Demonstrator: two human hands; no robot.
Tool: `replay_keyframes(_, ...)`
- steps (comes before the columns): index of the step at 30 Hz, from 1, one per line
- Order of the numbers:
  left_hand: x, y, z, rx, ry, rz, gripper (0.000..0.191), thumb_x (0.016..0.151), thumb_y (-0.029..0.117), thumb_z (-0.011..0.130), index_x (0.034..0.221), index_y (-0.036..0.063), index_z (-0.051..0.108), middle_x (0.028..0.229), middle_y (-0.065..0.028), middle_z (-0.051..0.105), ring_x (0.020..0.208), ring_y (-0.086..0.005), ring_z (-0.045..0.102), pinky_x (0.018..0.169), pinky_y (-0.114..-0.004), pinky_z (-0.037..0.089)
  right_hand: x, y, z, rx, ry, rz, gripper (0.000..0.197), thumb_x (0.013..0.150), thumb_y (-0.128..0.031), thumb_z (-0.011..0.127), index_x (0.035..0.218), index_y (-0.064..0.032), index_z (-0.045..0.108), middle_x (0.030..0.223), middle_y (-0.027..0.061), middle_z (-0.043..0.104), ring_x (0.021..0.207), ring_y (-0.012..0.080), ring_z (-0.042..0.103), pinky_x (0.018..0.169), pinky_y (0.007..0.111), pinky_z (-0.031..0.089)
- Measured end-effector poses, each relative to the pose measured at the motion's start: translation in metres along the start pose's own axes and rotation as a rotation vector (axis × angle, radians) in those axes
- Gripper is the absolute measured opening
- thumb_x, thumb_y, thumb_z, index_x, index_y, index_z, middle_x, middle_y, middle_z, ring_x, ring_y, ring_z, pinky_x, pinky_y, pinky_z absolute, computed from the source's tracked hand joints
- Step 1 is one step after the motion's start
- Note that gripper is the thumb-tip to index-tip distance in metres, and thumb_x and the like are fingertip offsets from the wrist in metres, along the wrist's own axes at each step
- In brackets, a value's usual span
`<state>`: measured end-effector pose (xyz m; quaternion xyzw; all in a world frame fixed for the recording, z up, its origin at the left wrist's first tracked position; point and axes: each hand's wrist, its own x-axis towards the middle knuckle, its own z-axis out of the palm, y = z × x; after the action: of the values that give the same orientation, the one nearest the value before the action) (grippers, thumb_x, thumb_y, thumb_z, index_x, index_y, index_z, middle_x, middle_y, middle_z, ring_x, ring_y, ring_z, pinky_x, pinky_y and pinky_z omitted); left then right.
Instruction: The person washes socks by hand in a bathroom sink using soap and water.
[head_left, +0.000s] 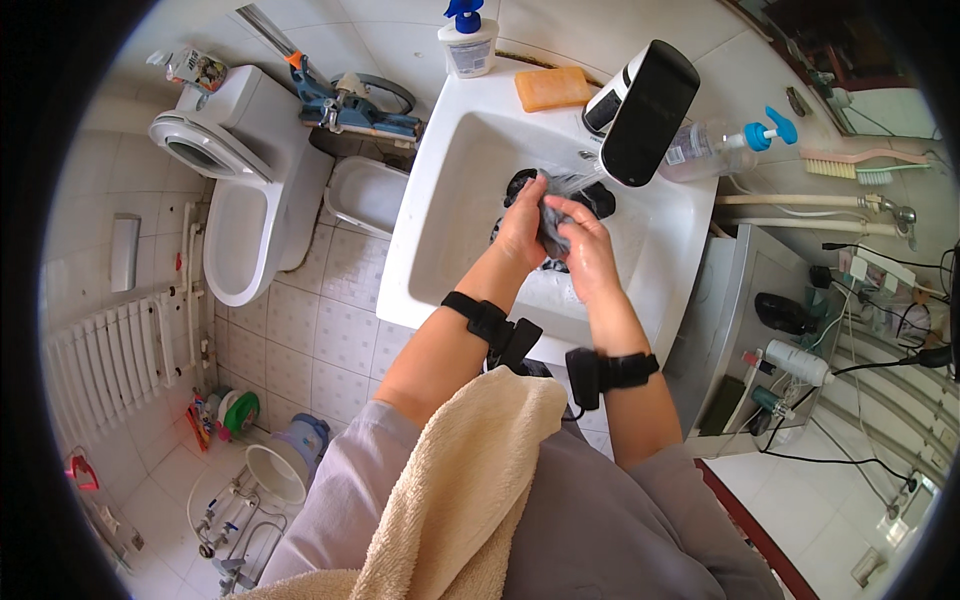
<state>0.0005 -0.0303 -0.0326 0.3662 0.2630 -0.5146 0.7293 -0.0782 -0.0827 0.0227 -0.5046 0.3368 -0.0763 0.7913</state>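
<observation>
Over a white washbasin (438, 247), my left hand (523, 225) and my right hand (587, 244) hold a wet grey cloth (553, 225) between them. Its wet folds are pressed against my left palm, and my right fingers curl onto it from the other side. Running water (581, 180) comes from beneath a faucet with a black top (651, 112) and reaches the cloth. Dark wet fabric pieces (598, 201) lie in the basin behind and below my hands, partly hidden by them.
On the basin's back rim stand a white pump bottle (469, 49), an orange soap bar (553, 89) and a clear pump bottle (705, 148). A toilet (240, 247) is to the left. To the right, a grey cabinet (742, 300) carries cords and a hair dryer (784, 313). A beige towel (465, 465) hangs before me.
</observation>
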Motion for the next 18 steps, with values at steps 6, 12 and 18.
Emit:
replay_keyframes(6, 0.009, -0.011, -0.014, -0.051, -0.211, -0.094, 0.039, 0.084, 0.045, 0.045, 0.082, 0.0059, 0.049, 0.071, -0.0104, 0.055, 0.064, -0.0224, 0.053, 0.061, -0.038, 0.045, -0.013, 0.003, 0.019, -0.752, 0.138, -0.411, 0.024, 0.082, -0.023, 0.052, 0.072, -0.0007, 0.051, 0.062, 0.0166, 0.054, 0.054, 0.0295, 0.052, 0.052, 0.034, 0.041)
replay_keyframes(12, -0.026, -0.012, 0.024, 0.046, 0.048, 0.02, 0.028, 0.086, 0.03, 0.041, 0.093, 0.0048, 0.05, 0.084, -0.0069, 0.057, 0.074, -0.0215, 0.058, 0.064, -0.036, 0.049, 0.036, 0.008, -0.019, -0.975, 0.353, -0.39, 0.035, 0.083, -0.03, 0.046, 0.065, -0.0005, 0.052, 0.069, 0.0206, 0.056, 0.067, 0.0381, 0.053, 0.059, 0.045, 0.041)
replay_keyframes(18, -0.024, 0.01, 0.006, -0.076, -0.05, 0.177, 0.018, 0.082, 0.019, 0.051, 0.096, 0.0068, 0.048, 0.085, -0.0068, 0.054, 0.079, -0.0177, 0.054, 0.073, -0.03, 0.044, 0.058, 0.014, -0.035, -0.007, 0.292, 0.151, 0.027, 0.084, -0.029, 0.049, 0.074, -0.004, 0.054, 0.072, 0.0065, 0.058, 0.067, 0.0206, 0.055, 0.058, 0.035, 0.043)
